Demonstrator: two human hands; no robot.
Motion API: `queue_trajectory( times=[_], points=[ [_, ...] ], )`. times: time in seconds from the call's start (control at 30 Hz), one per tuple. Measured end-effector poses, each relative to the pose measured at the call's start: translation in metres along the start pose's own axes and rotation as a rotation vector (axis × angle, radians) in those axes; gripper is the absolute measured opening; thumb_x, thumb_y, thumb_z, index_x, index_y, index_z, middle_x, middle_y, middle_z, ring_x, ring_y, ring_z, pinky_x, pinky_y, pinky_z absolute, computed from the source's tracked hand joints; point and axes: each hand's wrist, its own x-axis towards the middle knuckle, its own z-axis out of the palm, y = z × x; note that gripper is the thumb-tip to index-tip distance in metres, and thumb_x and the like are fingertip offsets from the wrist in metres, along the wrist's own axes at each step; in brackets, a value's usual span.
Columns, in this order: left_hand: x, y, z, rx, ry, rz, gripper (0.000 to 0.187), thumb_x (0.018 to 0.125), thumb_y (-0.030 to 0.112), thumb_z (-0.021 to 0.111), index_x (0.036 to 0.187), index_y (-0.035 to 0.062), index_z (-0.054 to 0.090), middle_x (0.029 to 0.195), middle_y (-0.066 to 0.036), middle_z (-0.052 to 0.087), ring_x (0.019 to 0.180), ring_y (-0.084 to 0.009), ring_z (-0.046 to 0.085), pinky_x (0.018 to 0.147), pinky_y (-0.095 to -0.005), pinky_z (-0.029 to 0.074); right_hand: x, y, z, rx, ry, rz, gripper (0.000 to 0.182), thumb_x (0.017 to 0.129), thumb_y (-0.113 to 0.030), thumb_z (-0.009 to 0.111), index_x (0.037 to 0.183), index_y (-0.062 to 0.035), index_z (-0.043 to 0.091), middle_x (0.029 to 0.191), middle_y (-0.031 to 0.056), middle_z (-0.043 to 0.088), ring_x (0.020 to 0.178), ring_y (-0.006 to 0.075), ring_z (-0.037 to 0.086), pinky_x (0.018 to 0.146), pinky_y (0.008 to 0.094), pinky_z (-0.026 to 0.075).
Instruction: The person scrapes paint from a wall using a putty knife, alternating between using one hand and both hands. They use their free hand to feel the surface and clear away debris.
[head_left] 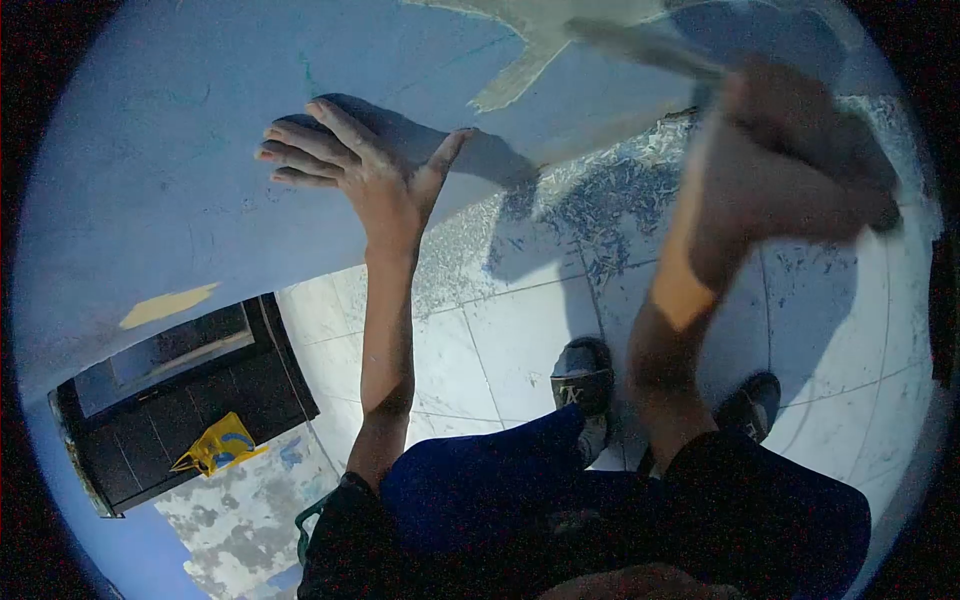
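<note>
My left hand is spread with its palm toward the blue wall, fingers apart and nothing in them. To the right, my right hand is smeared by motion, its fingers wrapped round a tool. The tool's long flat blade points left, over a bare beige patch where the blue paint is gone. Blur hides the tool's exact shape and whether it touches the wall.
Paint flakes lie along the wall's foot on white floor tiles. My sandalled feet are below. At the lower left, a yellow bag rests on a dark piece of furniture.
</note>
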Motion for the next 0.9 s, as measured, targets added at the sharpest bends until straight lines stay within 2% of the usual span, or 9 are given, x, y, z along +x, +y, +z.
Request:
queue_trajectory(
  times=[0.07,0.27,0.37,0.5,0.57,0.63,0.73,0.83,0.9],
  points=[
    [0.005,0.004,0.001,-0.013,0.011,0.007,0.137,0.052,0.072,0.068,0.140,-0.0019,-0.006,0.135,-0.039,-0.022,0.122,-0.0556,-0.027,0.086,-0.0725,-0.017,-0.018,0.007,0.008,0.098,-0.043,0.115,0.040,0.082,-0.030,0.049,0.047,-0.0148,0.036,0.043,-0.0001,0.036,0.038,0.0087,0.029,0.042,0.0247,0.032],
    [0.002,0.001,-0.005,-0.042,-0.037,-0.008,0.136,0.053,0.070,0.069,0.140,-0.0017,-0.006,0.134,-0.039,-0.024,0.121,-0.0547,-0.029,0.085,-0.0716,-0.019,0.003,0.003,-0.005,0.132,0.094,0.107,0.039,0.083,-0.030,0.047,0.049,-0.0149,0.037,0.044,-0.0005,0.037,0.039,0.0085,0.031,0.043,0.0239,0.033],
    [0.000,0.002,0.000,-0.054,-0.051,-0.025,0.135,0.053,0.070,0.069,0.140,-0.0019,-0.005,0.134,-0.039,-0.024,0.121,-0.0549,-0.028,0.085,-0.0715,-0.019,-0.030,0.008,0.008,0.135,0.007,0.205,0.039,0.084,-0.030,0.046,0.049,-0.0149,0.037,0.045,-0.0008,0.038,0.040,0.0084,0.032,0.043,0.0235,0.033],
    [-0.004,-0.004,0.001,-0.034,-0.048,-0.002,0.134,0.054,0.072,0.067,0.140,-0.0023,-0.003,0.134,-0.039,-0.024,0.122,-0.0550,-0.028,0.085,-0.0713,-0.019,-0.011,0.039,-0.029,0.075,0.185,0.077,0.039,0.085,-0.030,0.044,0.050,-0.0150,0.037,0.046,-0.0011,0.039,0.041,0.0082,0.033,0.044,0.0230,0.034],
    [-0.002,-0.004,0.003,-0.046,-0.046,-0.010,0.133,0.054,0.073,0.066,0.141,-0.0022,-0.003,0.134,-0.039,-0.023,0.122,-0.0550,-0.028,0.085,-0.0710,-0.019,-0.011,0.007,-0.002,0.165,0.116,0.195,0.038,0.084,-0.029,0.043,0.049,-0.0155,0.036,0.046,-0.0012,0.036,0.040,0.0087,0.031,0.044,0.0237,0.033],
    [-0.001,-0.001,0.001,-0.071,-0.065,-0.036,0.133,0.054,0.074,0.065,0.141,-0.0021,-0.002,0.134,-0.039,-0.022,0.122,-0.0549,-0.028,0.085,-0.0707,-0.020,-0.027,0.007,0.007,0.195,0.039,0.250,0.038,0.083,-0.028,0.042,0.049,-0.0161,0.034,0.045,-0.0013,0.034,0.040,0.0092,0.028,0.043,0.0245,0.031],
    [0.002,-0.002,0.003,-0.052,0.032,0.044,0.133,0.054,0.074,0.064,0.141,-0.0017,-0.002,0.135,-0.039,-0.022,0.122,-0.0551,-0.027,0.085,-0.0706,-0.021,-0.008,-0.002,0.000,0.223,0.122,0.227,0.037,0.082,-0.027,0.041,0.048,-0.0170,0.031,0.045,-0.0016,0.030,0.039,0.0100,0.025,0.043,0.0255,0.029],
    [0.002,-0.001,0.001,-0.038,0.025,0.040,0.133,0.054,0.074,0.065,0.141,-0.0014,-0.002,0.135,-0.039,-0.022,0.122,-0.0554,-0.027,0.085,-0.0709,-0.020,-0.018,0.001,0.008,0.228,0.080,0.247,0.036,0.081,-0.026,0.040,0.047,-0.0178,0.029,0.044,-0.0018,0.026,0.038,0.0107,0.022,0.043,0.0266,0.027],
    [0.001,0.001,0.003,-0.059,-0.010,-0.008,0.134,0.054,0.074,0.065,0.141,-0.0013,-0.003,0.135,-0.039,-0.022,0.122,-0.0553,-0.027,0.085,-0.0710,-0.020,-0.017,-0.002,0.013,0.171,0.163,0.262,0.036,0.080,-0.025,0.039,0.047,-0.0184,0.027,0.043,-0.0019,0.024,0.038,0.0112,0.020,0.042,0.0274,0.025]
  ],
)
